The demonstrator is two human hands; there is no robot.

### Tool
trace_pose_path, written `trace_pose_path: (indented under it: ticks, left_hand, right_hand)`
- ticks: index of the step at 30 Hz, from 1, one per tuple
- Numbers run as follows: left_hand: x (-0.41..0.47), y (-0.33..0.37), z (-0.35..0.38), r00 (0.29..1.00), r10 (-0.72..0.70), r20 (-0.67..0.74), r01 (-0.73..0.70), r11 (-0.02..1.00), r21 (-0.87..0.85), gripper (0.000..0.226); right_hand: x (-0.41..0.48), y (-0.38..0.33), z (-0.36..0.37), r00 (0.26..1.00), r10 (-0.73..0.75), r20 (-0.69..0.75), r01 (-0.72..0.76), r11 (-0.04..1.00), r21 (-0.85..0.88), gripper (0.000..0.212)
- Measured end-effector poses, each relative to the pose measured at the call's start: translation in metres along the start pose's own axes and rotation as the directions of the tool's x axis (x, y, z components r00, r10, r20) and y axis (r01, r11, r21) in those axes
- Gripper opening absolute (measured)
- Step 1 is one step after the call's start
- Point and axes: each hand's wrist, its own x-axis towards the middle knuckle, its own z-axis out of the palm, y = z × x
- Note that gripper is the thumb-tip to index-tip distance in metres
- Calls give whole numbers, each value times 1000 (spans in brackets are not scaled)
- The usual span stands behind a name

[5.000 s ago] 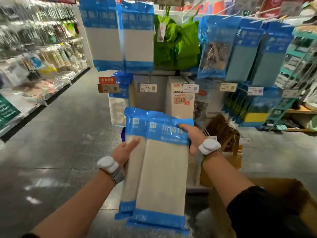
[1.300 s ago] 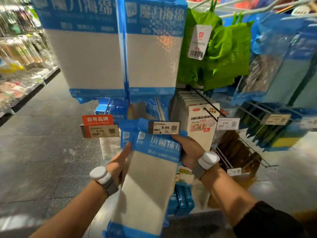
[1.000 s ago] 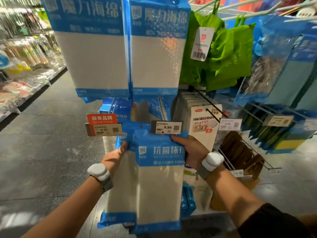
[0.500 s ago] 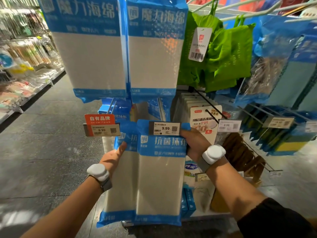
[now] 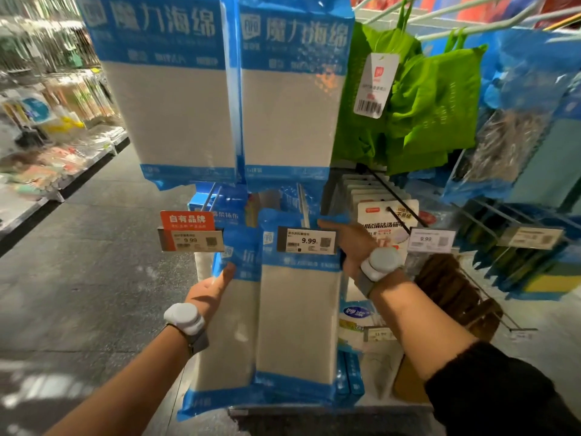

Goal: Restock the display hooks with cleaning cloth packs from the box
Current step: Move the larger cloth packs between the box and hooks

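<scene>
Two blue-and-white cleaning cloth packs hang side by side in front of the rack. My right hand (image 5: 352,247) grips the top right corner of the right pack (image 5: 298,316), whose blue header lies behind the 9.99 price tag (image 5: 306,240) of a display hook (image 5: 302,201). My left hand (image 5: 210,289) holds the left pack (image 5: 229,335) at its left edge, thumb against the blue header. That pack's top sits behind the orange price tag (image 5: 188,231). Whether either pack's hole is on a hook is hidden.
Two big sponge packs (image 5: 226,89) hang just above. Green cloth bags (image 5: 418,99) hang upper right, white card packs (image 5: 386,212) on the hook beside my right hand, and brown items (image 5: 452,291) lower right. An aisle floor (image 5: 78,262) runs left, past a shelf.
Both packs have risen and moved in toward the rack, so their blue headers now sit behind the two price tags. My hands rose with them.
</scene>
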Motion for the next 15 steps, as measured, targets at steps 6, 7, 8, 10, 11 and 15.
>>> trace_pose_path:
  ticks: [6,7,8,10,11,15]
  left_hand:
    - [6,-14,-3,997,-46,-67,45,999,-23,99]
    - [7,-15,-5,994,-52,-91,48,998,-42,99]
    - [4,-13,-3,994,-49,-101,44,998,-49,97]
    - [-2,-1,-2,990,-59,-127,52,997,-58,82]
    - [-6,5,-1,989,-68,-134,60,997,-58,66]
    - [-5,7,5,991,-86,-105,78,994,-72,53]
  right_hand:
    - [48,-39,11,992,-110,-61,94,971,-219,17]
    - [61,-41,14,991,-121,-59,101,960,-261,19]
    - [63,-45,15,990,-125,-66,101,954,-284,24]
    - [69,-51,22,983,-159,-90,123,940,-318,38]
    - [77,-51,24,981,-177,-78,142,932,-333,42]
    - [100,-55,22,977,-202,-69,150,881,-449,48]
